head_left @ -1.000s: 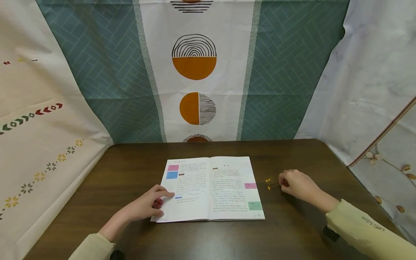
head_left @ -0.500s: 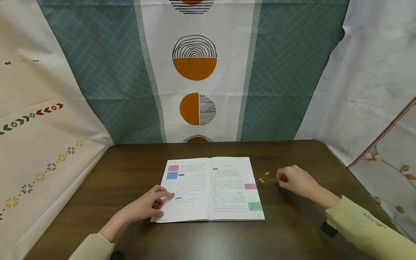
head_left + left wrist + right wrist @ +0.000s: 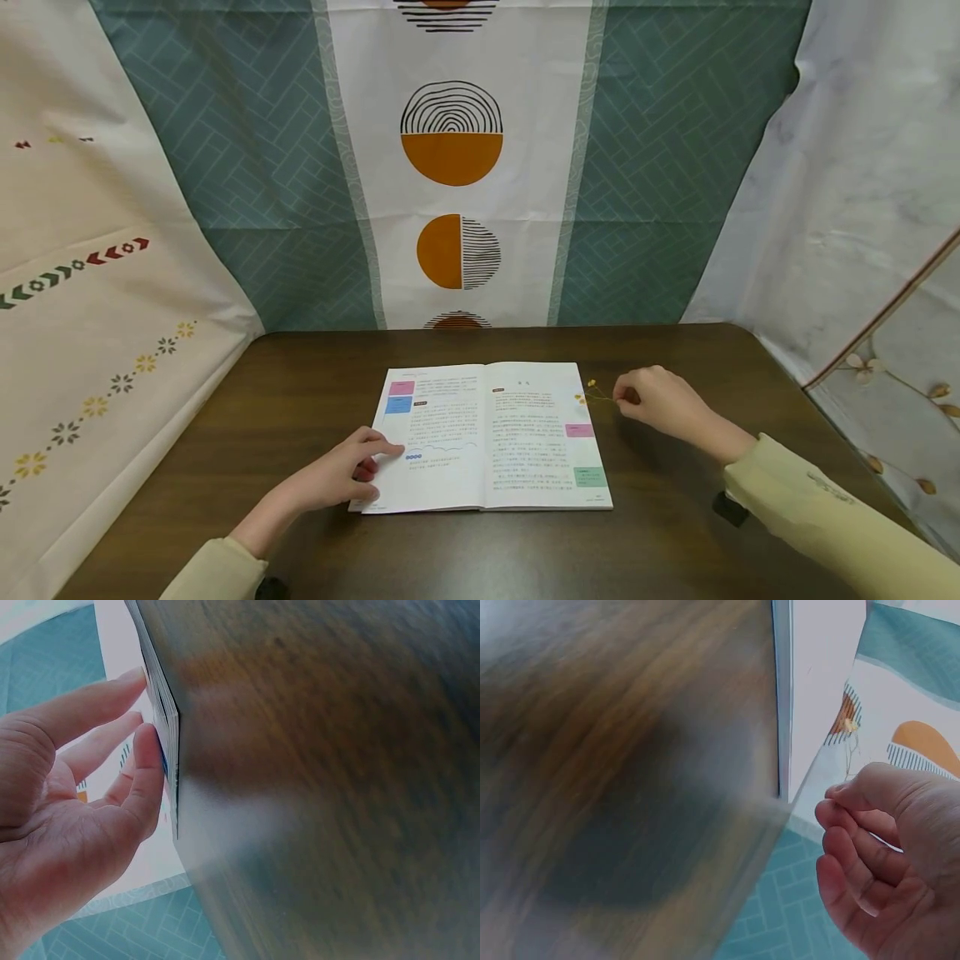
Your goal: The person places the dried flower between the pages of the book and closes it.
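An open book (image 3: 525,454) with printed pages and coloured boxes in its margins lies flat in the middle of the table. On the lower left of its left page rests my left hand (image 3: 337,475), index finger extended, thumb and fingertips touching the paper near the edge. The left wrist view shows the fingers of that hand (image 3: 71,825) spread apart against the book. My right hand (image 3: 663,404) pinches the thin stem of a small yellow flower sprig (image 3: 592,384) between thumb and forefinger. Its blossoms reach over the right page's outer edge, while the hand itself stays right of the book.
The dark brown wooden table (image 3: 480,554) extends around the book. A patterned teal and white cloth (image 3: 645,167) hangs behind it, and light cloths hang at the left (image 3: 90,333) and right (image 3: 847,208).
My right hand has moved left and slightly away from me with the flower sprig, bringing the blossoms from the bare table to the book's right edge. The left hand has stayed still.
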`<state>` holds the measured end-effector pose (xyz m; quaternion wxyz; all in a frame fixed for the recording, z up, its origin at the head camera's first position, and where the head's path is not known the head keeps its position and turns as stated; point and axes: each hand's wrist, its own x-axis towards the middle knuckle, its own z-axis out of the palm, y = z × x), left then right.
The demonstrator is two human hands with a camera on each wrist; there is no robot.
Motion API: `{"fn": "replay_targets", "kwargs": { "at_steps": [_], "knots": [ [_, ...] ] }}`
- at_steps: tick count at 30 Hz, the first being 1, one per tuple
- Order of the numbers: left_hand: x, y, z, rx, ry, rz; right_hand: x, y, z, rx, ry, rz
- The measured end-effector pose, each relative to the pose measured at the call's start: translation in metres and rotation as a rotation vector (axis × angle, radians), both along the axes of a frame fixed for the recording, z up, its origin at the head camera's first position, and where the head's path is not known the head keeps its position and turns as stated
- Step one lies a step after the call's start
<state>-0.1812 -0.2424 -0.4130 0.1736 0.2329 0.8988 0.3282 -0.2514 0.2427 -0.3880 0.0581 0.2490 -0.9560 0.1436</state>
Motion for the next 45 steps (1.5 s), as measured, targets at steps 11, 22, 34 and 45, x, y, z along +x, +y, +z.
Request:
{"fn": "replay_targets", "kwargs": {
  "at_steps": [11, 22, 34, 45],
  "knots": [
    [-0.002, -0.001, -0.001, -0.009, 0.004, -0.001, -0.012, -0.039, 0.001, 0.008, -0.015, 0.029],
    [-0.001, -0.001, -0.001, -0.01, 0.003, 0.003, -0.021, -0.072, -0.004, 0.047, 0.007, 0.065],
    [-0.002, 0.0, -0.002, -0.019, 0.009, 0.008, -0.024, -0.104, -0.014, 0.117, 0.001, 0.083],
    [-0.001, 0.0, -0.001, -0.008, 0.008, 0.009, -0.027, -0.122, -0.023, 0.083, -0.033, 0.094]
  ]
}}
